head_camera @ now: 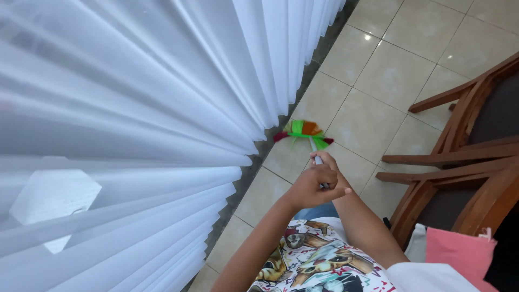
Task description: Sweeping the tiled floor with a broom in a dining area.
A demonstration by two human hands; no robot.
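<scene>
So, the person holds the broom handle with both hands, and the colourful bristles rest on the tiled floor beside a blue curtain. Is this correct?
Not quite: the curtain is white, not blue, as the head view shows. The rest holds: the left hand and the right hand both grip the broom handle, and the colourful bristles rest on the tiled floor beside that curtain.

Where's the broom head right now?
In the head view, the broom head rests on the tiled floor at centre, by the white curtain's hem.

Curtain (135, 97) sheer white cloth; floor tiles (389, 70) glossy; chair frames (459, 157) polished wood; broom bristles (305, 132) bright plastic.
</scene>
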